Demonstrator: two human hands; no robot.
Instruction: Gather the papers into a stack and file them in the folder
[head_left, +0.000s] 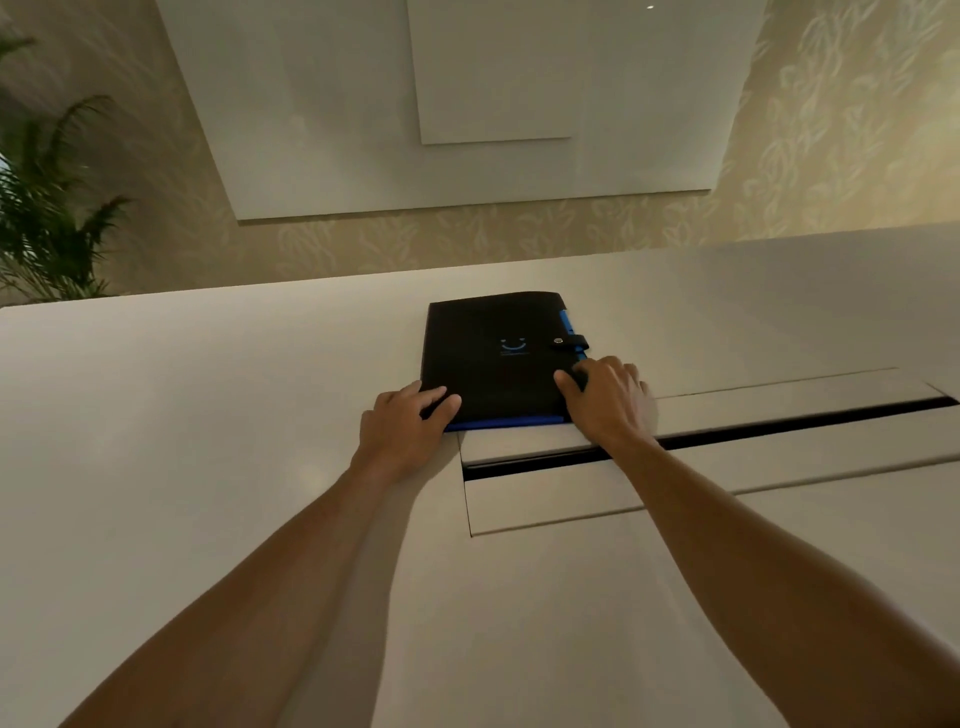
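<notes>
Your two forearms, nearest, reach forward over the pale table (156, 415). Next, a cable hatch (571, 493) with a dark slot, under your right wrist. Left hand (402, 423): fingers loosely spread, resting on the near-left corner of the folder (493, 358). Right hand (605, 397): fingers curled over its near-right edge, apparently pinching the cover. Folder: black, blue-edged, closed, strap snapped at right; long axis runs away from you, directly ahead of both hands. Right hand is nearer the strap. Papers: none visible, perhaps already inside. Beyond: patterned wall, plant (47, 208) at left.
</notes>
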